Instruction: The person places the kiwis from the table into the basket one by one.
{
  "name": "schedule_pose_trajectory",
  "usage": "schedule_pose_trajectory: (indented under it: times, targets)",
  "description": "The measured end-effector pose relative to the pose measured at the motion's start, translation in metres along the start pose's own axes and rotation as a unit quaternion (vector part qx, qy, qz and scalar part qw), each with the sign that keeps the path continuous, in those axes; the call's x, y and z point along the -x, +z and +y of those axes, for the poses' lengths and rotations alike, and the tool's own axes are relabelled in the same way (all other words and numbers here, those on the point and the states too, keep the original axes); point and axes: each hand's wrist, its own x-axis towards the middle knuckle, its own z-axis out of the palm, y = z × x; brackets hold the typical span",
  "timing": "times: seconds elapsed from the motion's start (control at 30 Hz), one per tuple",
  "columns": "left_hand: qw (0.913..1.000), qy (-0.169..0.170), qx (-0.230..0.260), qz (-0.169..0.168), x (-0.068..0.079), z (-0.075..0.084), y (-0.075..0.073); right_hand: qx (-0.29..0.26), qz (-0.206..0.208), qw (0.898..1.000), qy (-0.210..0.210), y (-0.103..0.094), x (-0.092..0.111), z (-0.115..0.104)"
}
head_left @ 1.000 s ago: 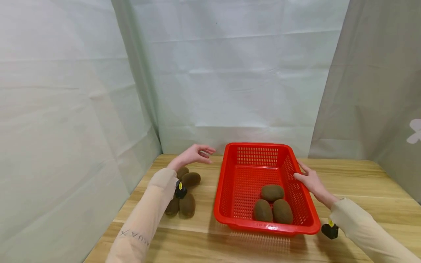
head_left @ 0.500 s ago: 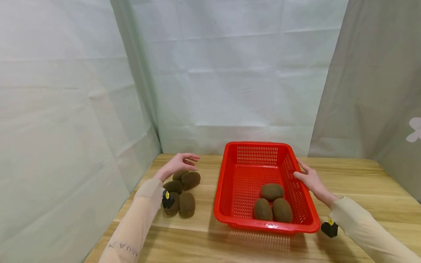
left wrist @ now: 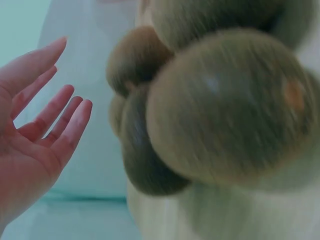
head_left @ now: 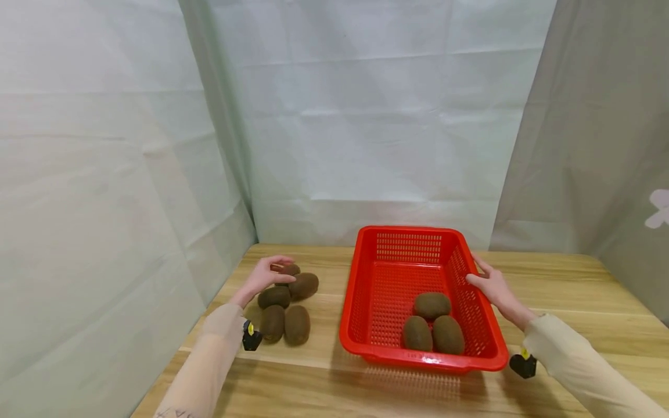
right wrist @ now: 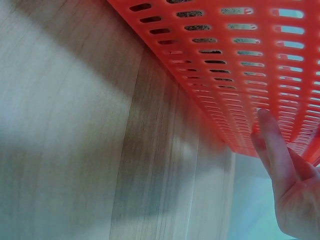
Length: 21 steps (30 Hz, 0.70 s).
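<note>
A red plastic basket (head_left: 392, 281) with slotted walls stands on the table; three brown kiwis (head_left: 432, 306) lie toward its near right corner. My right hand (head_left: 493, 287) holds the basket's right side, thumb at the rim and fingers (right wrist: 272, 142) along the outer wall. To the left, several kiwis (head_left: 297, 325) lie loose in a cluster. Over the cluster's far end is my left hand (head_left: 265, 277), its fingers loosely bent and partly covering the rearmost kiwi. In the left wrist view, that palm faces the kiwis (left wrist: 230, 105) with a gap between, holding nothing.
The wooden table (head_left: 324, 371) reaches back to a pale cloth curtain (head_left: 376, 145). Another curtain (head_left: 104, 203) closes in the left side, close to the left forearm. Bare wood lies between the kiwi cluster and the basket.
My left hand has moved left and down, from beside the basket's far left corner to over the loose kiwis. My right hand and the basket stay put.
</note>
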Motion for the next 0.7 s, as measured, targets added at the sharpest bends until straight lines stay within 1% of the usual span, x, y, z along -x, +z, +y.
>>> schedule_pose_trajectory:
  times: [0.07,0.17,0.37,0.43,0.6,0.7]
  targets:
    - [0.9999,-0.012,0.011,0.005,0.004,-0.008,-0.005,0.005,0.003,1.000,-0.003,0.000,0.000,0.001]
    - [0.9996,-0.024,0.012,0.008,0.012,-0.016,-0.012,0.004,0.001,1.000,-0.006,0.000,0.000,0.001]
    - [0.9994,-0.027,-0.019,0.007,0.028,-0.022,-0.022,-0.004,-0.003,1.000,-0.001,0.001,0.001,0.001]
    - [0.9990,-0.033,-0.030,0.008,0.033,-0.025,-0.026,-0.006,-0.005,1.000,-0.003,0.002,0.001,0.001]
    - [0.9968,-0.064,-0.045,0.018,0.042,-0.035,-0.033,-0.010,-0.005,1.000,-0.006,0.002,0.001,0.001]
    - [0.9957,-0.074,-0.054,0.014,0.045,-0.040,-0.035,-0.012,-0.002,1.000,-0.007,0.001,0.001,0.000]
